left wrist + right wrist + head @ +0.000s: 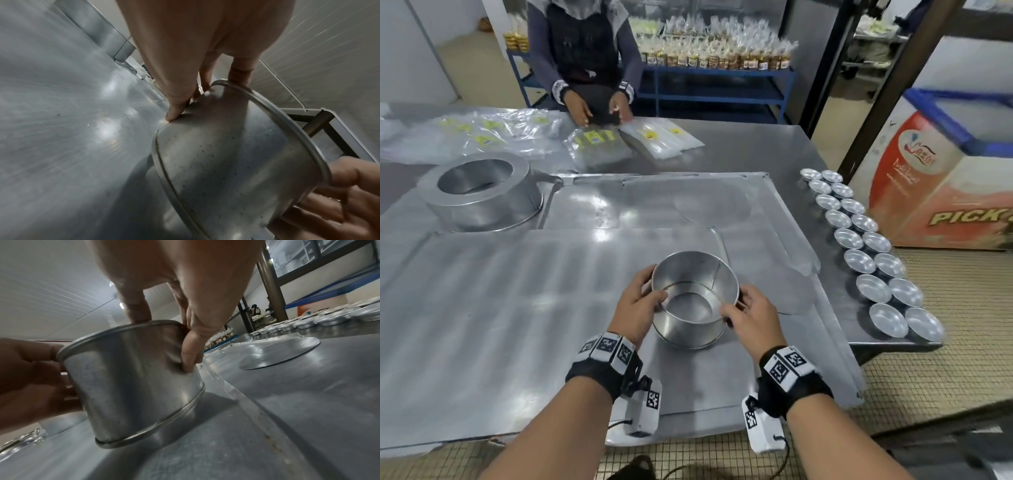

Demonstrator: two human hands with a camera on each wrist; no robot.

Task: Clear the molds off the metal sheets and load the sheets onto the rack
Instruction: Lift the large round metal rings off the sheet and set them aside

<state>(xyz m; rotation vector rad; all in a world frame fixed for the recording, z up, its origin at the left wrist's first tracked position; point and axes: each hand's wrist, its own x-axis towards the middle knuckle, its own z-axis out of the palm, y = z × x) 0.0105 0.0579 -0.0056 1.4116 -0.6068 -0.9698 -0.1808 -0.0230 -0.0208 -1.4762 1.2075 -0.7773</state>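
A round bottomless metal mold [695,298] is at the near middle of the top metal sheet [517,308], tilted, and whether its lower rim touches the sheet is unclear. My left hand [654,286] grips its left rim, thumb inside and fingers on the outer wall. My right hand [734,303] grips the right rim the same way. In the left wrist view the left hand [207,94] pinches the mold [236,162]. In the right wrist view the right hand [164,337] pinches the mold [131,378]. A larger ring mold [482,192] stands at the far left.
Two rows of small round tins [873,253] line the table's right edge. A flat metal disc [712,205] lies on the far sheet. Across the table a person [585,51] handles plastic packets [599,147]. A chest freezer [945,178] stands at the right.
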